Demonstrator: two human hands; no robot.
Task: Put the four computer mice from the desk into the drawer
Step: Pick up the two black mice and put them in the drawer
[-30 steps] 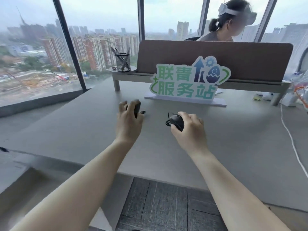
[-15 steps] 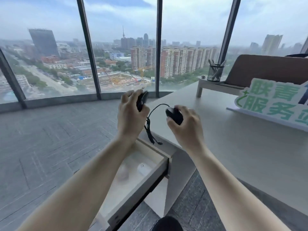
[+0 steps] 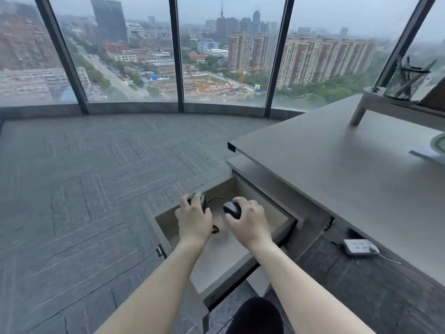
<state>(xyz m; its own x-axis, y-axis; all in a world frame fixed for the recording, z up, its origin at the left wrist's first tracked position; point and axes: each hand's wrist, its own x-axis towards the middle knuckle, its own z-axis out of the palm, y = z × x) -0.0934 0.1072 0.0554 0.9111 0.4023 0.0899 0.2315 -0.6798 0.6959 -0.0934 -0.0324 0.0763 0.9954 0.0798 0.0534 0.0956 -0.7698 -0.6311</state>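
A black mouse (image 3: 232, 209) is gripped in the right hand (image 3: 249, 221), another mouse (image 3: 198, 201) in the left hand (image 3: 193, 220); both are held over the open drawer (image 3: 224, 256), toward its back wall nr the desk (image 3: 337, 169) edge. Both should be lowered to the drawer floor before fingers are loosened, w/ the cable (image 3: 214, 229) tucked inside so it isn't pinched at the rim.

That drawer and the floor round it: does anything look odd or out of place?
Only a little. A white power strip lies on the carpet under the desk, and a mouse's black cord trails loose in the open drawer.
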